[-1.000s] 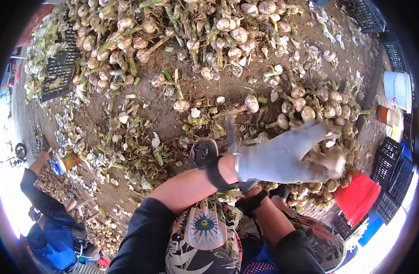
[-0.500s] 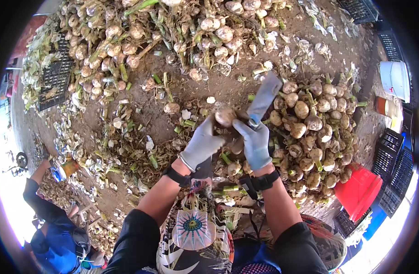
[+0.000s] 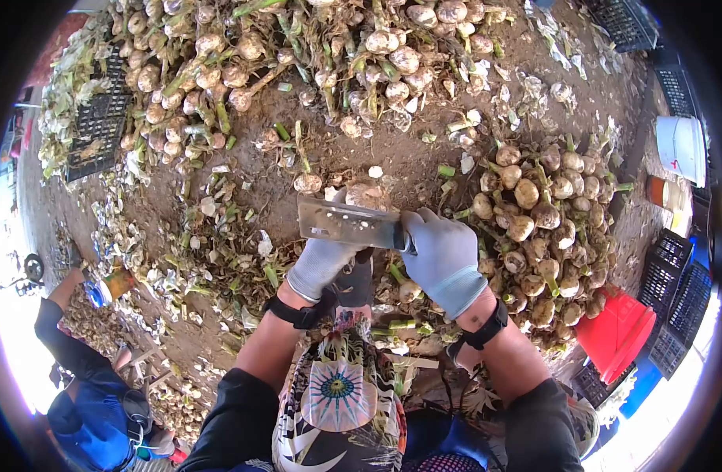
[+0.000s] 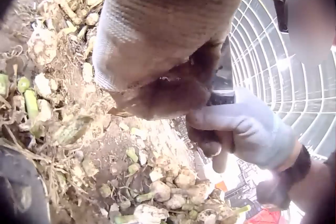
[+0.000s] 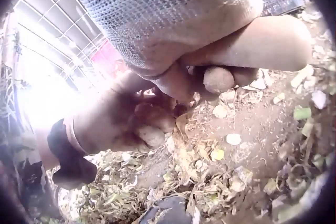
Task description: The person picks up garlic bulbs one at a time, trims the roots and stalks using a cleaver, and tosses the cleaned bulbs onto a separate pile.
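In the head view the gloved right hand [image 3: 446,256] grips the handle of a broad-bladed knife [image 3: 347,223], its dirty blade lying level, pointing left. Behind the blade the gloved left hand [image 3: 321,263] holds a garlic bulb [image 3: 369,194]; the blade hides most of its fingers and part of the bulb. In the left wrist view the left glove [image 4: 168,35] fills the top, and the right hand [image 4: 244,129] has its fingers curled by the dark handle. The right wrist view shows the right glove [image 5: 168,24] close up, with the left hand [image 5: 118,121] beneath it.
A garlic pile [image 3: 534,212] lies to the right, with a red bucket [image 3: 616,334] and a white bucket [image 3: 680,149] beyond. Uncut garlic [image 3: 235,59] covers the ground ahead, near a black crate [image 3: 97,126]. Another person [image 3: 89,401] is at lower left.
The right hand has come back from the right pile, and the blade has swung from pointing up to lying across the left hand. The left hand has shifted slightly left with its bulb.
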The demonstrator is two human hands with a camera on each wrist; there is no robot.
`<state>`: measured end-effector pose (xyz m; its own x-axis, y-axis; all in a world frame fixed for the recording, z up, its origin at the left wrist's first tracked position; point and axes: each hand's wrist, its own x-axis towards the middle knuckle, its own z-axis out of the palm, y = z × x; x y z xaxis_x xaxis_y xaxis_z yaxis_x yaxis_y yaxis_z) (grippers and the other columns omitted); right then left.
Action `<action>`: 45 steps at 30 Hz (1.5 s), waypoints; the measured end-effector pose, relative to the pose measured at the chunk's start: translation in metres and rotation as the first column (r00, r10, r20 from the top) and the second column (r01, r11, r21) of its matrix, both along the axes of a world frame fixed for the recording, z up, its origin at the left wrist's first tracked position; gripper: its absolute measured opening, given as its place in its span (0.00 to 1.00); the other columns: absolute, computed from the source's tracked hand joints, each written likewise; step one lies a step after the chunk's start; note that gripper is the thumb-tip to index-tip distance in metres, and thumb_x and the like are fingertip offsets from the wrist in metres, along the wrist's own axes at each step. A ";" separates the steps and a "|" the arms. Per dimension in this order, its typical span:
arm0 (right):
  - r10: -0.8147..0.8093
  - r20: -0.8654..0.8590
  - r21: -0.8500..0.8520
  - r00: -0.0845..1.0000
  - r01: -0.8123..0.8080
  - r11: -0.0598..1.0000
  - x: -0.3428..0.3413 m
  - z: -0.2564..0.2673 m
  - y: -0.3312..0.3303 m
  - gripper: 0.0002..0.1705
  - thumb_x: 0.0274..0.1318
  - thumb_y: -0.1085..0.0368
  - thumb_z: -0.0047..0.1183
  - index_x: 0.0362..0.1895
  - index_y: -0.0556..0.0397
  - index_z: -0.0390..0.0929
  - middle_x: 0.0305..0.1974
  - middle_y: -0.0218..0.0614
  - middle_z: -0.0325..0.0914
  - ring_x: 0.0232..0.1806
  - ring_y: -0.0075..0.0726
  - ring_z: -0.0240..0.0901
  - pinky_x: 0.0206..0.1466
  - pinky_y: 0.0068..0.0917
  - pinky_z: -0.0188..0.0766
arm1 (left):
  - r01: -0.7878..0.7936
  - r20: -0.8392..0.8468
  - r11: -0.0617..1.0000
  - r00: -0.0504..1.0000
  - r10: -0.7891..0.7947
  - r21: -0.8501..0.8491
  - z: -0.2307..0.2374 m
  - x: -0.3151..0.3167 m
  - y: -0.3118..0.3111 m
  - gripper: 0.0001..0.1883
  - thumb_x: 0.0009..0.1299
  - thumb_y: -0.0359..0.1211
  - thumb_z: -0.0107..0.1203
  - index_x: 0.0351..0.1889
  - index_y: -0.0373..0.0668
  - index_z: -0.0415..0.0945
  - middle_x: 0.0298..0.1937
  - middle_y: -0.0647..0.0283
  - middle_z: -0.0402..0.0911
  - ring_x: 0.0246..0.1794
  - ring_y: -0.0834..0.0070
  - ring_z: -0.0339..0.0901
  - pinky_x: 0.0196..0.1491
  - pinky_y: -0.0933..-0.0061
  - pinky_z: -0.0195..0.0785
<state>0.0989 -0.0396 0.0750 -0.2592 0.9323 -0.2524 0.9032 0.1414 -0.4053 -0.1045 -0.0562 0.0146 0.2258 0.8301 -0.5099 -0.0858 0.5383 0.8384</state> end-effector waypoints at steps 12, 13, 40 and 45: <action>0.025 -0.160 0.026 0.987 -0.022 0.999 -0.003 -0.016 -0.010 0.11 0.46 0.65 0.57 0.37 0.45 0.77 0.29 0.35 0.77 0.31 0.47 0.79 0.35 0.42 0.74 | 0.166 0.075 0.978 0.981 -0.177 0.126 0.023 -0.023 0.020 0.34 0.62 0.34 0.68 0.64 0.33 0.66 0.51 0.58 0.82 0.51 0.79 0.77 0.56 0.74 0.74; 0.025 -0.173 0.004 0.985 -0.024 1.000 -0.004 -0.015 -0.011 0.11 0.45 0.66 0.56 0.37 0.45 0.77 0.29 0.36 0.78 0.31 0.48 0.80 0.35 0.43 0.75 | 0.257 -0.054 0.938 0.967 -0.251 0.233 0.022 -0.025 0.025 0.33 0.62 0.35 0.69 0.62 0.33 0.68 0.51 0.59 0.82 0.50 0.79 0.78 0.56 0.73 0.74; -0.905 -0.365 -0.931 -0.220 0.119 0.346 0.014 -0.147 -0.123 0.18 0.61 0.53 0.58 0.52 0.45 0.79 0.34 0.27 0.83 0.35 0.39 0.82 0.44 0.37 0.78 | 0.592 -0.514 0.435 0.806 -0.295 0.679 0.077 0.056 0.022 0.25 0.54 0.24 0.56 0.52 0.49 0.78 0.49 0.60 0.78 0.44 0.64 0.78 0.50 0.61 0.73; -0.765 -0.541 -0.646 0.350 0.409 0.644 -0.018 -0.054 -0.069 0.14 0.59 0.65 0.61 0.48 0.55 0.80 0.35 0.29 0.81 0.33 0.20 0.77 0.32 0.22 0.75 | 0.498 -0.363 0.495 0.864 -0.348 0.712 0.101 0.066 0.063 0.30 0.53 0.20 0.58 0.58 0.45 0.73 0.60 0.58 0.76 0.47 0.64 0.84 0.38 0.71 0.82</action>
<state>0.0807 -0.1087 0.0212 0.0782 0.7977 -0.5980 0.0325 -0.6016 -0.7982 -0.0388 0.0069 0.1158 0.6437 0.7378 0.2029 0.1362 -0.3714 0.9184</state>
